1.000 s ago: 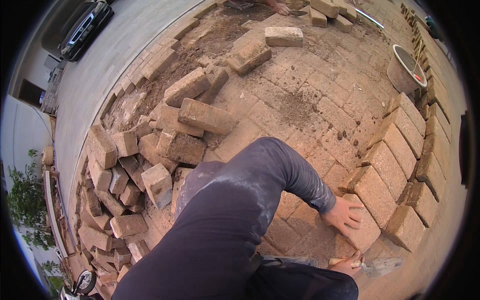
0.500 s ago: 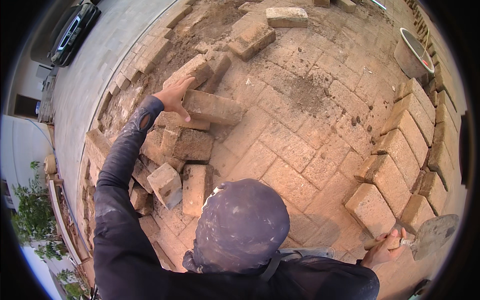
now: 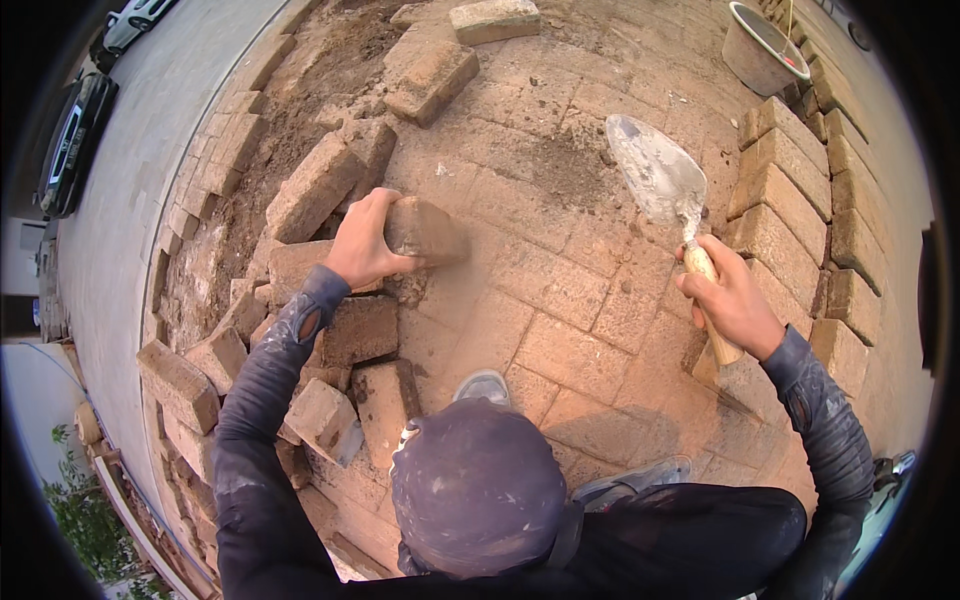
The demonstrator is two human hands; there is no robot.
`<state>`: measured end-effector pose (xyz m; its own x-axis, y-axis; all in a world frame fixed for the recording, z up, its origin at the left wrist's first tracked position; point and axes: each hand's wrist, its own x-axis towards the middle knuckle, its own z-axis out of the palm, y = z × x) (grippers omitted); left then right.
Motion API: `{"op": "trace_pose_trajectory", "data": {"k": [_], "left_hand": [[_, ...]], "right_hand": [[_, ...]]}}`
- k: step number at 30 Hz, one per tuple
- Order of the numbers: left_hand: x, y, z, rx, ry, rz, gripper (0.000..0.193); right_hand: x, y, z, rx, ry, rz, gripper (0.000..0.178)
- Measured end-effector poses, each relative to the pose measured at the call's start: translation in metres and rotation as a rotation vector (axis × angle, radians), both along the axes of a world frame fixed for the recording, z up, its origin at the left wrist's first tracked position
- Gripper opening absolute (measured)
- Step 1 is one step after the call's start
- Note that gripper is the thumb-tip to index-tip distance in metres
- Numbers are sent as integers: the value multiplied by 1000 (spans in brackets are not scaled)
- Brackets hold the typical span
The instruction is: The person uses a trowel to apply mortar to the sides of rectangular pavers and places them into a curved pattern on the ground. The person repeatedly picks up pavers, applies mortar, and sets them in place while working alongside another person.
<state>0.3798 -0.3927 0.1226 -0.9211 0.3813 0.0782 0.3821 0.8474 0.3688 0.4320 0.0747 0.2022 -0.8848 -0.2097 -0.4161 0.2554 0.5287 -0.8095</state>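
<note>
My left hand [image 3: 366, 243] is closed round the end of a brown paver block [image 3: 428, 232], at the top of a loose heap of similar blocks. The block looks slightly blurred, and whether it still rests on those beneath cannot be told. In my right hand [image 3: 738, 303] is a trowel [image 3: 657, 172], gripped by its wooden handle. Its rounded metal blade, smeared with grey, points away from me above the paving. Below my left hand, other pavers [image 3: 360, 330] lie tilted against each other.
Rows of blocks [image 3: 780, 205] stand along the right side. Behind them sits a grey bucket [image 3: 762, 55]. Loose blocks [image 3: 432, 82] lie at the far left beside bare soil [image 3: 310, 85]. My shoe [image 3: 482, 386] stands on the paving. Parked cars are at the upper left.
My left hand has closed on the block that it was reaching over. My right hand has swung the trowel up and forward from the lower right. The whole view has shifted.
</note>
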Motion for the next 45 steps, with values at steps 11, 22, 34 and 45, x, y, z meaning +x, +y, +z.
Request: {"op": "trace_pose_trajectory", "data": {"k": [11,22,34,45], "left_hand": [[-41,90,7,78,-105,4,89],[-48,118,-22,130,34,4,88],[-41,130,-23,65,91,25,90],[-35,141,-20,48,101,39,88]], "right_hand": [[-36,-102,-92,-96,231,-243,41],[51,-136,-110,-198,303,-379,39],[13,-128,-138,-59,126,-217,34],[-14,-123,-186,-3,128,-213,39]]}}
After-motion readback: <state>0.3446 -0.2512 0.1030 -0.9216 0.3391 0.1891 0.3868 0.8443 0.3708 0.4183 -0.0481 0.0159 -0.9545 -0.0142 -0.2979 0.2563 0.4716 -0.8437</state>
